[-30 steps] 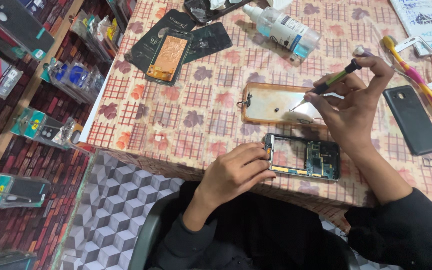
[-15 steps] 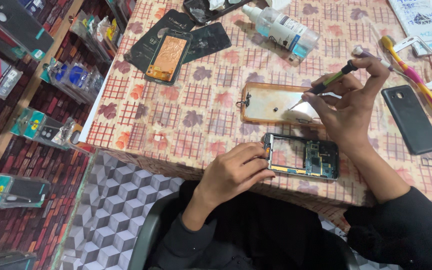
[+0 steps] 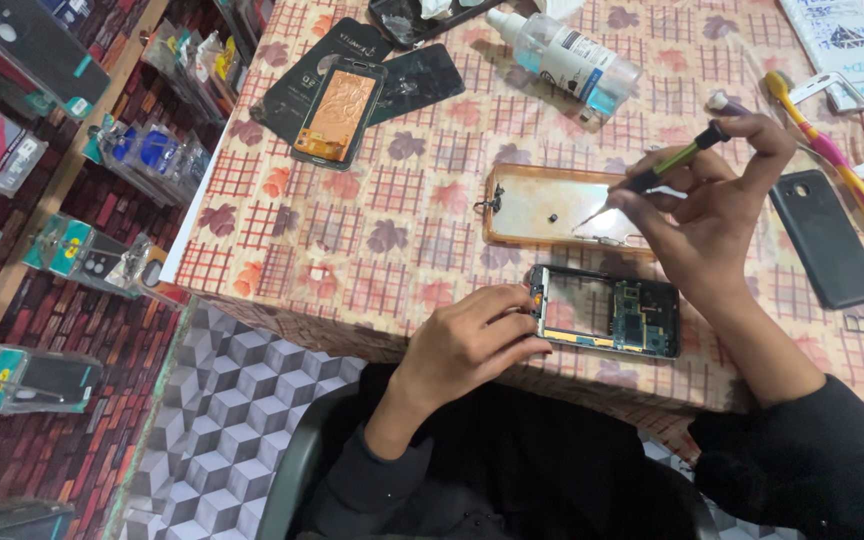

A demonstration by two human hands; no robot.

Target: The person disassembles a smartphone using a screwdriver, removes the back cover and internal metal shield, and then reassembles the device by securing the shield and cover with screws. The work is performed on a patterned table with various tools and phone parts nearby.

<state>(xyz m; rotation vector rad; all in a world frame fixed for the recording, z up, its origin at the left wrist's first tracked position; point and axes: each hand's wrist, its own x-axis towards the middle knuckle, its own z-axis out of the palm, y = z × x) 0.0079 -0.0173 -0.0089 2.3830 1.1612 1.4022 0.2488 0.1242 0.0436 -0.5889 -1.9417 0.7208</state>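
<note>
An opened phone frame [image 3: 602,312] with its circuit board showing lies near the table's front edge. My left hand [image 3: 472,340] grips its left end. My right hand [image 3: 702,215] is shut on a slim green-and-black screwdriver [image 3: 667,168]. Its tip hangs over a clear amber phone case [image 3: 552,205] that lies just behind the frame, with a small dark screw on it.
A black back cover [image 3: 827,252] lies right of my hand. A clear spray bottle [image 3: 564,58], a copper-backed phone screen [image 3: 340,110], dark glass panels [image 3: 422,80] and a yellow toothbrush [image 3: 832,150] sit further back. Packaged phone cases [image 3: 82,255] hang on the left.
My right hand has shifted slightly with the screwdriver, its tip staying over the amber case. My left hand keeps its hold on the phone frame.
</note>
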